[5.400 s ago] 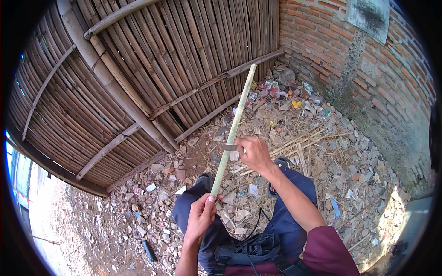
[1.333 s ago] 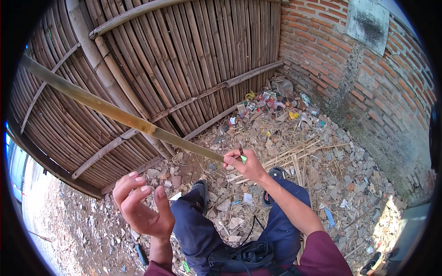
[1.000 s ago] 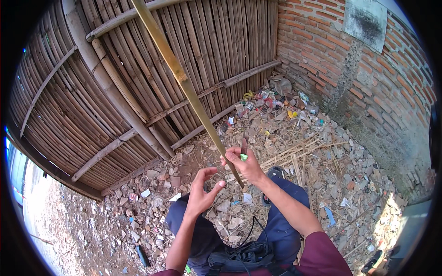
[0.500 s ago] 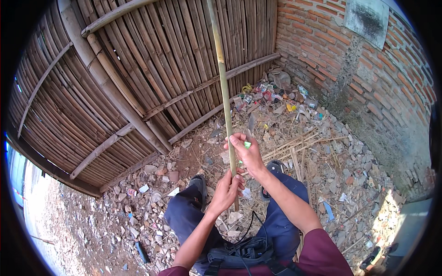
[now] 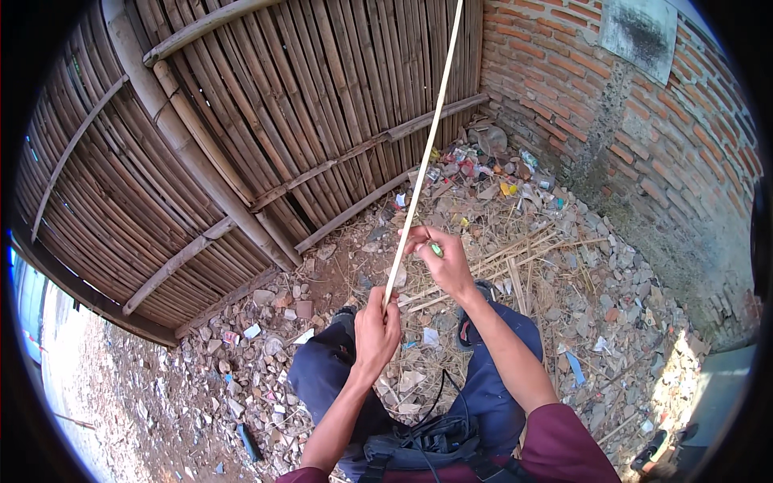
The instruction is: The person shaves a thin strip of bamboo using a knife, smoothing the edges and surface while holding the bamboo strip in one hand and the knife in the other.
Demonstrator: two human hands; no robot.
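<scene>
A long, thin bamboo strip [image 5: 427, 153] slants up and away from me, with its pale side showing. My left hand [image 5: 378, 332] is closed around its lower end, in front of my knees. Higher up, my right hand [image 5: 443, 264] is closed too, its fingertips touching the strip. That hand also grips a knife by its green handle [image 5: 436, 249]. The blade cannot be made out now. Both forearms reach forward over my dark trousers [image 5: 503, 354].
A bamboo-slat wall [image 5: 322, 88] rises on the left and ahead, a brick wall [image 5: 564, 88] on the right. Rubbish [image 5: 475, 165] lies in their corner. Split bamboo pieces [image 5: 515, 262] and straw lie beyond my feet. Stony rubble [image 5: 250, 378] covers the ground.
The bamboo strip has turned from its green side to its pale, narrow side, and its top has swung right. My left hand has moved slightly left. The knife's grey blade no longer shows.
</scene>
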